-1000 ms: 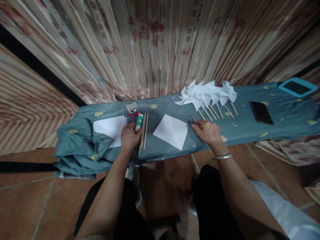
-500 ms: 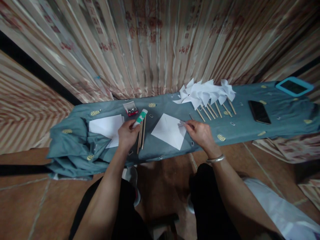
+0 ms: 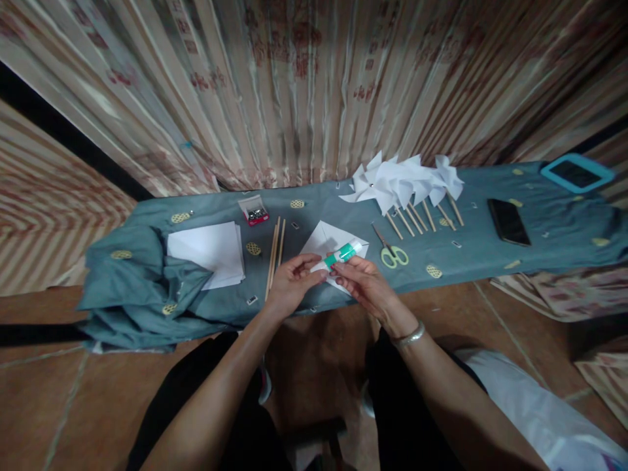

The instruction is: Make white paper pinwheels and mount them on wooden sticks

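I grip the glue stick (image 3: pixel 350 250) with left hand (image 3: pixel 289 285) and right hand (image 3: pixel 369 284) | paper square (image 3: pixel 320 240) lies beneath them, not yet folded | done: white pinwheels (image 3: pixel 391 184) beyond my right hand | seemingly unused: wooden sticks (image 3: pixel 273 256), paper stack (image 3: pixel 209 245) leftward of my left

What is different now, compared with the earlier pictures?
The left hand has lifted the green-and-white tube and carried it rightward over the paper square; the right hand moved leftward to hold it too, uncovering the scissors. The pinwheels and phone stayed in place.
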`<state>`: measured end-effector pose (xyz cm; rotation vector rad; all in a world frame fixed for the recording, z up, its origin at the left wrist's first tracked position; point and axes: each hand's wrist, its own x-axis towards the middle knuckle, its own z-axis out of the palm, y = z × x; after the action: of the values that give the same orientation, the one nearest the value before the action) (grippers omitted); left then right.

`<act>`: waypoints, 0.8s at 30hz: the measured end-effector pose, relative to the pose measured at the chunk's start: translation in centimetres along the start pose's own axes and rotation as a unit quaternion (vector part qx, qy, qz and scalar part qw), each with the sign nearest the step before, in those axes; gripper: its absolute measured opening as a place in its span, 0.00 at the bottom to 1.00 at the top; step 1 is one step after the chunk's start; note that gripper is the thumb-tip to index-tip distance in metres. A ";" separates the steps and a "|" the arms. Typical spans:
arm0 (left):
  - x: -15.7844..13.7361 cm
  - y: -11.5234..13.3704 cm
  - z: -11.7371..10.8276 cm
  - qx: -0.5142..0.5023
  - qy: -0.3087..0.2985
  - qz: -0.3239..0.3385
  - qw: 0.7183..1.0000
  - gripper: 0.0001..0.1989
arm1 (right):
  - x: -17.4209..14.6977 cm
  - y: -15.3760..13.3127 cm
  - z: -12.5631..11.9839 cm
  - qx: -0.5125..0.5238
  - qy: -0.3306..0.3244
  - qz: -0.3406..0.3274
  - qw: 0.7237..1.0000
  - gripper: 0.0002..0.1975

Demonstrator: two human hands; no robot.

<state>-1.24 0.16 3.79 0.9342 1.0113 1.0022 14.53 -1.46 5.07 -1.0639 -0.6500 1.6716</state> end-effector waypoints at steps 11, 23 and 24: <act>0.3 0.3 -0.5 0.044 0.021 -0.004 0.999 0.19 | 0.5 -0.3 0.1 0.029 0.037 -0.006 0.999 0.16; 2.1 1.3 -5.7 0.355 0.155 0.193 0.902 0.17 | 1.8 -0.1 -2.9 0.048 0.081 -0.025 0.995 0.14; 2.3 1.4 -6.5 0.397 0.162 0.201 0.881 0.17 | 1.9 -0.1 -3.1 0.048 0.084 -0.027 0.995 0.14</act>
<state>-7.23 3.71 2.88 1.7477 1.6100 1.1182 17.08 0.10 3.07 -1.0947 -0.4800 1.5333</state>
